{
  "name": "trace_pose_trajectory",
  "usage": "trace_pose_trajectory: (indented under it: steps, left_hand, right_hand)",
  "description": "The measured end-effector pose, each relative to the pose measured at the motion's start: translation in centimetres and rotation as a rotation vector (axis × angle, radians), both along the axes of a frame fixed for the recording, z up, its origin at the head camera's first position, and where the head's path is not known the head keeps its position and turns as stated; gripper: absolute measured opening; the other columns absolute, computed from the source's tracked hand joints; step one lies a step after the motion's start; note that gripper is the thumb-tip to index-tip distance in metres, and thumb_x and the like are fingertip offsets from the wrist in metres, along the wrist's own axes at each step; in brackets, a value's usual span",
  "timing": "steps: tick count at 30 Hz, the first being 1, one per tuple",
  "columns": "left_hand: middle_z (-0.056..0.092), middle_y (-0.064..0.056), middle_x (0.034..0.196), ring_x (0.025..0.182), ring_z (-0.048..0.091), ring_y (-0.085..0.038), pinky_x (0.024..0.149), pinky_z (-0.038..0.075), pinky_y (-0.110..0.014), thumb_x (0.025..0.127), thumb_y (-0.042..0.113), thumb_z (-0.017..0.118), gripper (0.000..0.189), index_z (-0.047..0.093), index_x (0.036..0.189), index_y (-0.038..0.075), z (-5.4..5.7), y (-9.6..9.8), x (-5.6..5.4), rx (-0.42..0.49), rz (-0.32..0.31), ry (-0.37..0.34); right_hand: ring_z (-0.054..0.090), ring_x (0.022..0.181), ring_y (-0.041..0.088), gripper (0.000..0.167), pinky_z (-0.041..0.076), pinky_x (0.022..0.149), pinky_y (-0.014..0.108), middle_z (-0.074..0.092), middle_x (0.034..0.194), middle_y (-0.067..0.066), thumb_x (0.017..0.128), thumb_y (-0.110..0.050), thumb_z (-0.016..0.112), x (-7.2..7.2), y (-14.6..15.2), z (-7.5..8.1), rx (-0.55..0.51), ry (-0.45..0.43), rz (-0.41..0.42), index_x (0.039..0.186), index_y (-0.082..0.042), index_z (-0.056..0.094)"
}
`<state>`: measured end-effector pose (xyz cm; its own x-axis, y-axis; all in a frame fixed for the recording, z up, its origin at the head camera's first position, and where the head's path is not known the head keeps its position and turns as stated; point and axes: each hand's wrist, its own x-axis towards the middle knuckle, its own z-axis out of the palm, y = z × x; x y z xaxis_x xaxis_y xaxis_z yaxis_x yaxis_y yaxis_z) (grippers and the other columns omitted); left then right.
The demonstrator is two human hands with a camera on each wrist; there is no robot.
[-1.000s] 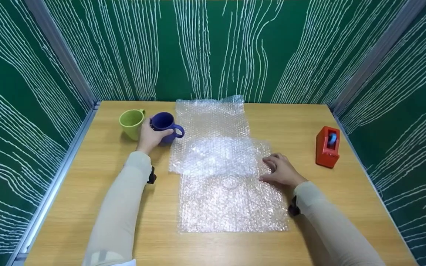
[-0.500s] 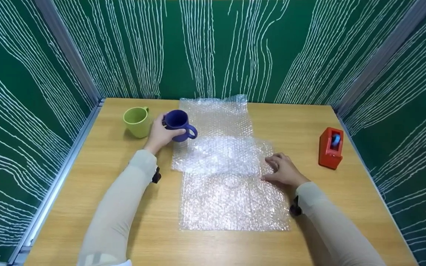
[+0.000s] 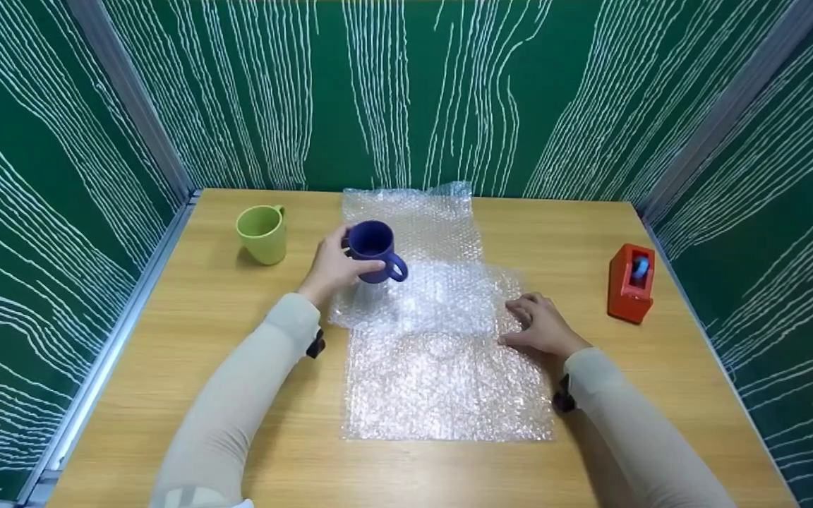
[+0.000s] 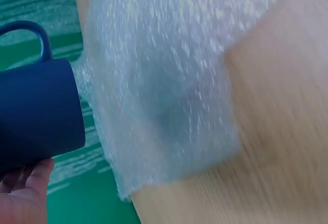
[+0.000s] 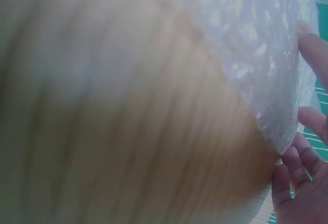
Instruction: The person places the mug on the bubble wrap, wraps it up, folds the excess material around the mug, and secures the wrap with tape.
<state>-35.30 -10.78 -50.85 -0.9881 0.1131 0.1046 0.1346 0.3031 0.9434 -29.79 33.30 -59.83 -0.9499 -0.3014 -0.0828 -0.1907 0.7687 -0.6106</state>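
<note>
lime-green mug point(image 3: 263, 238) stands untouched; left hand point(image 3: 334, 267) grips a dark blue handled mug point(image 3: 372, 247), not set down yet, over clear bubble-wrap sheets point(image 3: 442, 388) already spread flat; right hand point(image 3: 542, 327), thumb and fingers apart, rests at their right edge; red tape dispenser point(image 3: 627, 296) sits idle.

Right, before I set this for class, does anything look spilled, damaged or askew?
Nothing looks spilled or damaged. The bubble wrap sheets are slightly askew: they overlap out of line, the nearer one set further right.
</note>
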Motion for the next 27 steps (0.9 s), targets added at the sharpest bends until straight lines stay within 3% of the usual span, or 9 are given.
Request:
trace_pose_trajectory:
  steps: [6, 10, 20, 27]
  left_hand:
    - [0.067, -0.007, 0.143, 0.139, 0.060, -0.027, 0.124, 0.046, -0.046, 0.079, 0.023, 0.099, 0.077, 0.059, 0.144, 0.014, -0.2, 1.4, 0.9, -0.015, -0.058, -0.027]
    - [0.065, -0.008, 0.147, 0.141, 0.060, -0.029, 0.123, 0.049, -0.045, 0.079, 0.022, 0.099, 0.081, 0.057, 0.149, 0.014, -0.4, 2.3, 1.3, -0.013, -0.108, -0.042]
    - [0.066, -0.010, 0.144, 0.139, 0.063, -0.032, 0.121, 0.051, -0.044, 0.077, 0.021, 0.100, 0.080, 0.060, 0.146, 0.011, -0.7, 4.5, 1.9, -0.056, -0.215, -0.007]
    - [0.069, -0.010, 0.141, 0.134, 0.066, -0.029, 0.119, 0.052, -0.042, 0.075, 0.019, 0.101, 0.080, 0.062, 0.144, 0.009, -1.1, 5.8, 2.0, -0.075, -0.334, 0.034]
  right_hand:
    - [0.039, 0.146, 0.057, 0.086, 0.035, 0.122, 0.074, 0.045, 0.157, 0.034, 0.083, -0.040, 0.095, -0.2, -0.1, -0.1, -0.009, 0.009, -0.003, 0.150, 0.001, 0.059]
    - [0.038, 0.147, 0.057, 0.087, 0.035, 0.123, 0.074, 0.043, 0.158, 0.033, 0.083, -0.040, 0.095, -0.2, 0.0, -0.1, -0.007, -0.003, -0.008, 0.151, 0.001, 0.059]
    - [0.037, 0.148, 0.056, 0.091, 0.032, 0.125, 0.073, 0.043, 0.159, 0.033, 0.082, -0.041, 0.096, -0.4, 0.1, -0.2, 0.004, -0.011, -0.015, 0.153, 0.001, 0.058]
    - [0.038, 0.147, 0.055, 0.088, 0.035, 0.123, 0.072, 0.045, 0.157, 0.032, 0.083, -0.041, 0.095, -0.4, 0.0, -0.5, -0.003, 0.001, -0.004, 0.152, 0.001, 0.059]
